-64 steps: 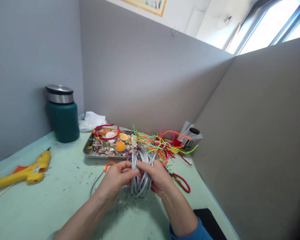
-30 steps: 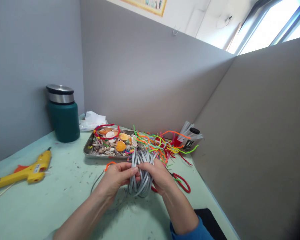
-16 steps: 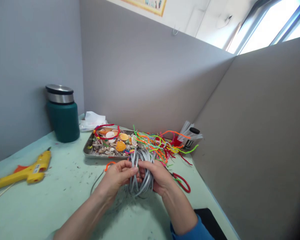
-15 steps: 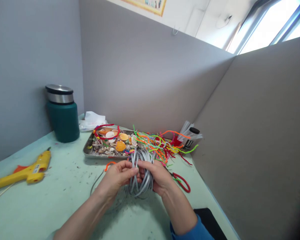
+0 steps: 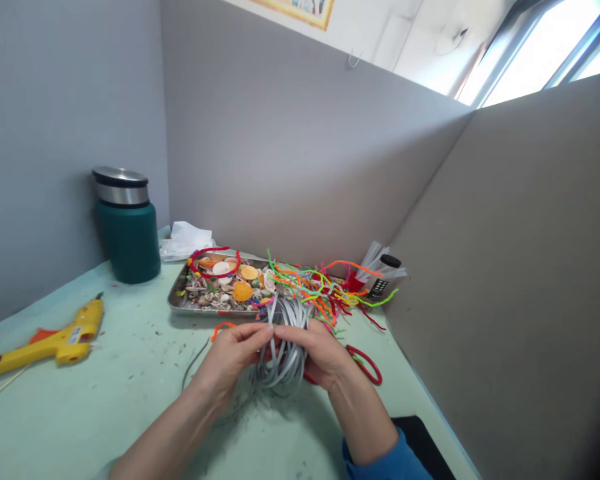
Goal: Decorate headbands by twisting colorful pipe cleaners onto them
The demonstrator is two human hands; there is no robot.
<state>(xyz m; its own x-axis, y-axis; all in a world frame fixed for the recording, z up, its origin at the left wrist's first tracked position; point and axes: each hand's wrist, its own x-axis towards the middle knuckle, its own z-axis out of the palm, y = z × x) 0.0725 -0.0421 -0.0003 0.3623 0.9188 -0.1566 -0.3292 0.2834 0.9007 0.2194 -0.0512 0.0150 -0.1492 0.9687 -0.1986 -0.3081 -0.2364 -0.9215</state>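
Observation:
A coil of flat grey cord (image 5: 286, 363) is held between my two hands, just above the table. My left hand (image 5: 233, 357) pinches strands on the coil's left side between thumb and fingers. From the right, my right hand (image 5: 320, 350) grips the coil, its thumb reaching across to meet the left fingertips. A loose grey end (image 5: 195, 365) trails onto the table at the left. Behind the hands lies a metal tray (image 5: 180, 309) of shells, with colourful pipe cleaners (image 5: 320, 287) heaped over its right side. Scissors with red-wrapped handles (image 5: 373, 370) lie partly hidden beside my right hand.
On the left lie a yellow glue gun (image 5: 75, 337) and, behind it, a green flask (image 5: 127, 240). White tissue (image 5: 190, 237) sits behind the tray. A container of glue sticks (image 5: 383, 273) stands back right. A black flat object (image 5: 420, 443) is near my right sleeve. Grey partitions enclose the table.
My fingertips have come closer together over the coil, the two thumbs now nearly touching. The cord has shifted slightly in my grip, and the view has moved a little.

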